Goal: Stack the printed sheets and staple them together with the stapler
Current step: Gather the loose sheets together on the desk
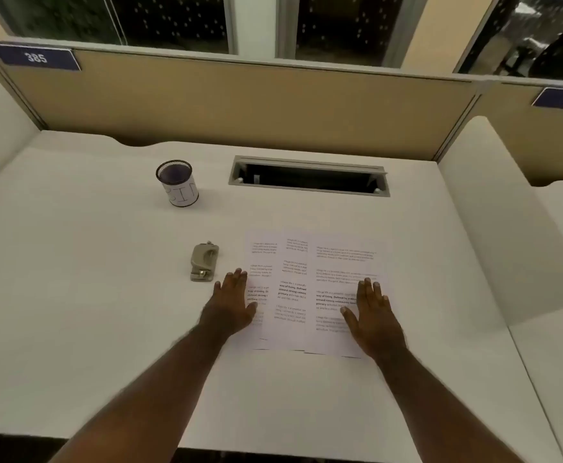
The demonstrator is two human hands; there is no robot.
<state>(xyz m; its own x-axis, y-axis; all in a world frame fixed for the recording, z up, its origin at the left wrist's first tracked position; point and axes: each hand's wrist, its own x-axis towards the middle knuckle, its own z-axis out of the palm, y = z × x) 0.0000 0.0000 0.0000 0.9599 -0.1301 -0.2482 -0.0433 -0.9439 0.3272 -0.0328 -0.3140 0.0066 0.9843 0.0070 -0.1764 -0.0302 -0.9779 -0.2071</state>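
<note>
While both hands lie flat, left hand (235,300) & right hand (370,314) spread wide on sheets (310,292), mesh cup (177,182) contents unclear

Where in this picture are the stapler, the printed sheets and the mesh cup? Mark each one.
stapler (205,262): head view, on its grey top.
sheets (310,295): head view, on the middle sheet between the two hands.
cup (180,192): head view, on its white paper label.

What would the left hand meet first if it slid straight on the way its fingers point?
Probably nothing soon: the left hand points past the grey stapler, along the left edge of the overlapping white printed sheets. The way looks free.
</note>
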